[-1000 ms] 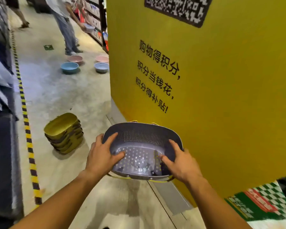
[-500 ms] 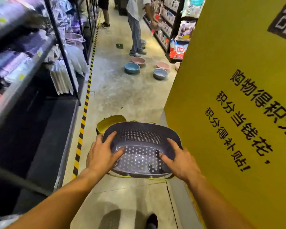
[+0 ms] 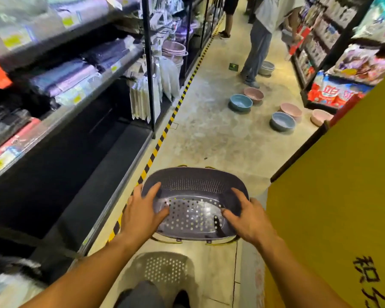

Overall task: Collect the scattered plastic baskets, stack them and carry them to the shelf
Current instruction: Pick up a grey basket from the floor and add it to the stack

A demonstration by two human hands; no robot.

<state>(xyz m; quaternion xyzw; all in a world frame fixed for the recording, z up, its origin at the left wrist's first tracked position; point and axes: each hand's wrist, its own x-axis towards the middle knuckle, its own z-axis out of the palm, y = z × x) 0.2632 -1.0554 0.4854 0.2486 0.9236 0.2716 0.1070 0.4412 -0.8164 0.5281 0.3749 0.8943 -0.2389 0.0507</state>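
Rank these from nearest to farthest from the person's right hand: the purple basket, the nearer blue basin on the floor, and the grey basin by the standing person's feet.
1. Purple basket: gripped by the right hand, at its right side.
2. Nearer blue basin: on the floor ahead, toward the right.
3. Grey basin: far up the aisle, beside the standing person's feet.

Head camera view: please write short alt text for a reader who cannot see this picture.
Two bare hands, left hand and right hand, hold a grey perforated plastic basket by its sides above a concrete shop aisle floor. Ahead, blue and pink round plastic basins lie on the floor near a standing person; stocked shelves run along the left, a yellow sign panel on the right.
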